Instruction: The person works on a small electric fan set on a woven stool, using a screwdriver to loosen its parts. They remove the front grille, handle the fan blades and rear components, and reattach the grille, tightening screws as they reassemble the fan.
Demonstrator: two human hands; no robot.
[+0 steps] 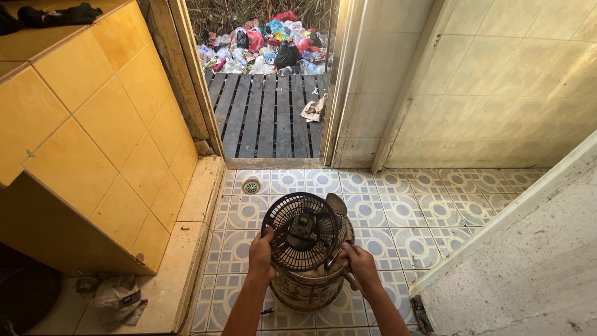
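Observation:
A small black fan grille with its motor point(303, 231) rests on top of a worn woven basket-like drum point(308, 289) standing on the patterned tile floor. My left hand point(262, 254) grips the grille's left rim. My right hand point(359, 264) is closed around a thin dark-handled tool, perhaps a screwdriver point(334, 256), whose tip points toward the grille's lower right edge. A dark round flap point(336, 203) sticks up behind the grille.
A floor drain point(251, 186) lies ahead on the left. An open doorway leads to a wooden slat deck point(266, 115) with a rubbish pile point(264, 43) beyond. Yellow tiled counter point(93, 118) on the left, concrete ledge point(528, 249) on the right, crumpled cloth point(118, 302) at lower left.

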